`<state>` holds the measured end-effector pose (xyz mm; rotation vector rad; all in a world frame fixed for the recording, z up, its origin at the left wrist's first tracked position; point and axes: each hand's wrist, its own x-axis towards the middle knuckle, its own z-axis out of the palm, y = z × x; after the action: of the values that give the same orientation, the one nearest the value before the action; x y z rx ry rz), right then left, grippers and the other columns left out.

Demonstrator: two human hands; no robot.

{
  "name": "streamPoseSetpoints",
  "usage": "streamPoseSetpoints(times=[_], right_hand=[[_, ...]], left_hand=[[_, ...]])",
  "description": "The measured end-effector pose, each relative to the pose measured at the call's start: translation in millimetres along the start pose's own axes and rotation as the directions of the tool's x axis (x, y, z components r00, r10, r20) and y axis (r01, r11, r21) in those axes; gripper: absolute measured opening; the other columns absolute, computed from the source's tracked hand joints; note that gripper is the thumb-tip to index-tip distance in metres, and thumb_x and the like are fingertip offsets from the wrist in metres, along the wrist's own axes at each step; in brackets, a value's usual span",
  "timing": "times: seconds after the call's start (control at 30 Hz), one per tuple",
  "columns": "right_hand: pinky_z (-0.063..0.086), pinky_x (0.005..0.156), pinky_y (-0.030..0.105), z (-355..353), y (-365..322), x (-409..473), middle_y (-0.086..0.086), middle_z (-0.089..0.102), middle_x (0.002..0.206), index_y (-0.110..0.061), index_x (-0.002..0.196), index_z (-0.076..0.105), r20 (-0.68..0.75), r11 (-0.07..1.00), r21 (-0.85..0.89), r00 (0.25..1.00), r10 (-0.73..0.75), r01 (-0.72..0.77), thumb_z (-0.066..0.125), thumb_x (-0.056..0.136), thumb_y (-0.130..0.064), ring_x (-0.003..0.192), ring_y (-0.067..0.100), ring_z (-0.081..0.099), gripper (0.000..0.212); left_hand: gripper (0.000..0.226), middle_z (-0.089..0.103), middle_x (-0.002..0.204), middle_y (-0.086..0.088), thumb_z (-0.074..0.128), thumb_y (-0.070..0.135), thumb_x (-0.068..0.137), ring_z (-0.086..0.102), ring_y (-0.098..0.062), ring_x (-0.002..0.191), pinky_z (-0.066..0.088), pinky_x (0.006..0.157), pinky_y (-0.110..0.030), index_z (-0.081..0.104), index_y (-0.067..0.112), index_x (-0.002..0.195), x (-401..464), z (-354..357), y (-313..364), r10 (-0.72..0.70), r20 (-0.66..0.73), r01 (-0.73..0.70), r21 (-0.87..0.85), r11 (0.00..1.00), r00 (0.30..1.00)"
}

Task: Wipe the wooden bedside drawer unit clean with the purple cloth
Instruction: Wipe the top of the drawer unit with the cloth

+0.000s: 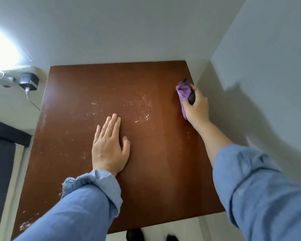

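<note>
The brown wooden top of the bedside drawer unit (87,87) fills the middle of the view, seen from above. White dust specks (142,108) are scattered across its centre and along the left side. My right hand (197,108) is closed around the bunched purple cloth (182,92) and presses it on the top near the far right edge. My left hand (109,145) lies flat, palm down, fingers together, on the middle of the top. Both arms wear blue sleeves.
Grey walls stand behind the unit and close along its right side. On the left wall a white power strip (27,70) holds a black charger (29,81) with a white cable. A dark bed edge (2,153) lies at the left. Dark shoes (135,234) show below.
</note>
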<state>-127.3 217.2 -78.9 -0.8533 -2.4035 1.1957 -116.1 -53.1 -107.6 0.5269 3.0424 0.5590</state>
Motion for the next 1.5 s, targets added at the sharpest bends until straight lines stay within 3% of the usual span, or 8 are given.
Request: streamPoseSetpoints(times=[0.07, 0.2, 0.4, 0.6, 0.77, 0.97, 1.3, 1.5], right_hand=[[0.040, 0.102, 0.044, 26, 5, 10, 0.005, 0.056, 0.133, -0.020, 0.139, 0.043, -0.081, 0.969, -0.248, 0.996, -0.036, 0.015, 0.054, 0.089, -0.018, 0.119, 0.028, 0.047, 0.051], [0.038, 0.100, 0.043, 59, -18, 45, 0.007, 0.052, 0.138, -0.014, 0.141, 0.039, -0.203, 0.961, -0.267, 0.979, 0.022, -0.077, 0.051, 0.093, -0.023, 0.125, 0.031, 0.042, 0.050], [0.036, 0.100, 0.038, 93, -46, 106, 0.008, 0.056, 0.131, -0.017, 0.136, 0.047, 0.023, 0.951, -0.273, 0.989, -0.146, 0.146, 0.052, 0.091, -0.026, 0.126, 0.028, 0.041, 0.046], [0.045, 0.090, 0.026, 91, -49, 116, -0.002, 0.068, 0.114, -0.029, 0.114, 0.067, 0.253, 0.943, -0.143, 0.932, -0.260, 0.302, 0.056, 0.075, -0.023, 0.109, 0.019, 0.059, 0.041], [0.054, 0.070, 0.031, 59, -34, 69, -0.008, 0.074, 0.095, -0.034, 0.094, 0.075, 0.394, 0.952, -0.019, 0.877, -0.275, 0.307, 0.047, 0.065, -0.015, 0.065, 0.003, 0.062, 0.044], [0.047, 0.097, 0.024, 9, 7, -24, -0.003, 0.073, 0.108, -0.024, 0.092, 0.077, 0.367, 0.922, 0.027, 0.854, -0.369, 0.387, 0.051, 0.065, -0.007, 0.109, 0.010, 0.063, 0.041], [0.043, 0.096, 0.019, -40, 36, -182, -0.013, 0.073, 0.100, -0.028, 0.083, 0.077, 0.385, 0.902, 0.075, 0.823, -0.419, 0.424, 0.048, 0.058, -0.018, 0.101, 0.000, 0.061, 0.039], [0.050, 0.083, 0.018, -65, 21, -233, -0.015, 0.074, 0.087, -0.028, 0.080, 0.077, 0.662, 0.948, 0.132, 0.686, -0.301, 0.288, 0.047, 0.057, -0.017, 0.088, -0.002, 0.065, 0.040]], left_hand=[[0.066, 0.023, 0.158, 0.004, 0.027, 0.039, 0.086, 0.013, -0.009, 0.147, 0.006, 0.121, -0.033, 0.031, 0.016, 0.148, -1, 0, 0, -0.009, 0.003, 0.009, -0.005, 1.000, 1.000], [0.066, 0.025, 0.157, 0.005, 0.030, 0.038, 0.085, 0.016, -0.009, 0.146, 0.009, 0.121, -0.035, 0.034, 0.016, 0.147, 1, -3, 3, -0.024, 0.002, 0.024, -0.025, 0.999, 1.000], [0.066, 0.026, 0.156, 0.006, 0.033, 0.037, 0.084, 0.016, -0.008, 0.146, 0.011, 0.121, -0.036, 0.036, 0.017, 0.147, 4, -1, 2, -0.028, -0.007, 0.027, -0.055, 0.998, 1.000], [0.066, 0.029, 0.155, 0.006, 0.033, 0.035, 0.083, 0.018, -0.008, 0.146, 0.011, 0.121, -0.034, 0.036, 0.017, 0.146, 6, -1, 1, -0.029, -0.037, 0.027, -0.062, 0.998, 0.999], [0.066, 0.029, 0.156, 0.004, 0.033, 0.035, 0.082, 0.019, -0.010, 0.145, 0.008, 0.121, -0.032, 0.036, 0.017, 0.146, 5, 0, 1, -0.026, -0.050, 0.024, -0.044, 0.999, 0.998], [0.065, 0.029, 0.156, 0.003, 0.033, 0.032, 0.082, 0.020, -0.012, 0.146, 0.009, 0.121, -0.033, 0.036, 0.017, 0.146, 6, 3, 0, -0.027, -0.070, 0.025, -0.025, 0.999, 0.997], [0.064, 0.026, 0.157, 0.001, 0.033, 0.029, 0.084, 0.017, -0.012, 0.146, 0.007, 0.121, -0.034, 0.034, 0.016, 0.147, 1, 2, 4, -0.029, -0.071, 0.028, -0.023, 0.999, 0.997], [0.064, 0.024, 0.158, 0.002, 0.031, 0.029, 0.085, 0.016, -0.012, 0.147, 0.007, 0.121, -0.035, 0.032, 0.016, 0.148, 0, 2, 4, -0.031, -0.054, 0.031, -0.015, 0.999, 0.998]])
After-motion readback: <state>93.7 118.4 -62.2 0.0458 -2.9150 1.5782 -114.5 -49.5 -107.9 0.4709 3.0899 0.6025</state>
